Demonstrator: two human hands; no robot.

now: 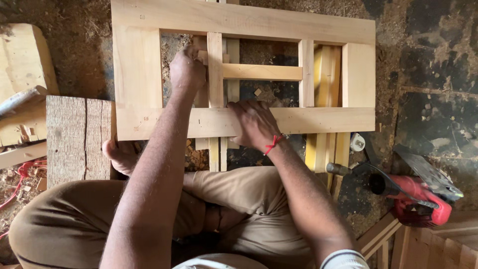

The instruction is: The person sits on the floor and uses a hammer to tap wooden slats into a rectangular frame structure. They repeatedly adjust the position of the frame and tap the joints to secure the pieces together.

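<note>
A pale wooden frame (239, 20) with wide rails and narrow inner bars lies flat on the dusty ground in front of me. My left hand (186, 67) is closed as a fist around the end of a short wooden piece beside the upright inner bar (215, 69). Over the lower rail (318, 119) my right hand (254, 124) lies fingers-down, gripping the rail's near edge where thin slats (215, 154) stick out beneath. A red thread circles the right wrist. I sit cross-legged in brown trousers, one bare foot (119, 157) under the frame's corner.
A red power saw (418, 197) lies on the ground at the right, near a small white object (357, 142). A rough grey board (77, 142) and pale wood blocks (22, 65) sit at the left, with a red cable (20, 177). Yellow slats (326, 149) lie under the frame.
</note>
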